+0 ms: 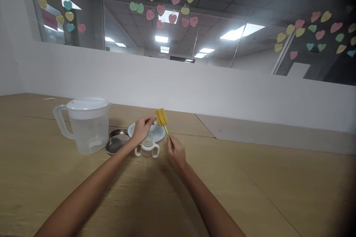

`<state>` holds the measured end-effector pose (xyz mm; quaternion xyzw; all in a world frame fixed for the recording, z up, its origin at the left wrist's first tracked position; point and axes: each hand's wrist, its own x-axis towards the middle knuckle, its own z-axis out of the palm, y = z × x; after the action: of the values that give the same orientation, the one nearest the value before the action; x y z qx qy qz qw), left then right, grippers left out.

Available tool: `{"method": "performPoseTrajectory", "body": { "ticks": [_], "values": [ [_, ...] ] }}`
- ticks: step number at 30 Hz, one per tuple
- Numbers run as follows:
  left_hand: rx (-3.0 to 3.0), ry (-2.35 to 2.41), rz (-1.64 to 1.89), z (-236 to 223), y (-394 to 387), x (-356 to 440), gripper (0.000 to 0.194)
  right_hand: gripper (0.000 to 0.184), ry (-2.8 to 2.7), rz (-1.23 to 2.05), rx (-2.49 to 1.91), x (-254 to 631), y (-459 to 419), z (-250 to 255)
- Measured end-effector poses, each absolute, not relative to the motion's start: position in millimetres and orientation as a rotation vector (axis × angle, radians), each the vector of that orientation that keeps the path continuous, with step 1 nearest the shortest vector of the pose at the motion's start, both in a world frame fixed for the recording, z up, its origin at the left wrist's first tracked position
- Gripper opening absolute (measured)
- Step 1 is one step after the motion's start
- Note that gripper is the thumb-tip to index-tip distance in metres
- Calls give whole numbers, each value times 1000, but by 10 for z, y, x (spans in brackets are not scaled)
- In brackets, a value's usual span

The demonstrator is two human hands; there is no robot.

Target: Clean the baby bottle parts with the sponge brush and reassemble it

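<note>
My right hand (176,151) is closed round the green handle of a bottle brush (161,117), its yellow sponge head pointing up. Beside the sponge, my left hand (144,129) pinches something small and pale that I cannot make out. Below my hands a clear baby bottle (147,152) with two white side handles and red print stands upright on the table. Behind it lies a white bowl (160,134), partly hidden by my left hand and the bottle.
Left of the bottle sits a round metal tray (118,141). A large translucent lidded pitcher (89,129) stands further left on the wooden table (250,185). A white wall (194,85) with windows above bounds the table's far side.
</note>
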<state>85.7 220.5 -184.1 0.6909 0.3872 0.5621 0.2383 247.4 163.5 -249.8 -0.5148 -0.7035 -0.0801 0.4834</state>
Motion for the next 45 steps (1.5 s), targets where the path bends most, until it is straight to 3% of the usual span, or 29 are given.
{"method": "performPoseTrajectory", "body": {
  "ticks": [7, 13, 19, 31, 38, 45],
  "values": [
    [1741, 709, 1441, -1809, 2310, 937, 40, 33, -1658, -450, -1072, 2563, 1698, -2547],
    [1657, 653, 1291, -1658, 2252, 939, 40, 33, -1643, -389, -1085, 2623, 1705, -2543],
    [1651, 699, 1565, -1537, 2274, 906, 25, 33, -1653, -315, -1211, 2622, 1728, -2567],
    [1733, 842, 1613, -1522, 2315, 815, 29, 33, -2008, -893, -1091, 2620, 1688, -2566],
    [1893, 844, 1421, -1516, 2290, 775, 38, 33, -1865, -579, -1104, 2597, 1685, -2562],
    [1971, 740, 1467, -1537, 2333, 801, 26, 32, -1718, -212, -1103, 2521, 1630, -2493]
  ]
}}
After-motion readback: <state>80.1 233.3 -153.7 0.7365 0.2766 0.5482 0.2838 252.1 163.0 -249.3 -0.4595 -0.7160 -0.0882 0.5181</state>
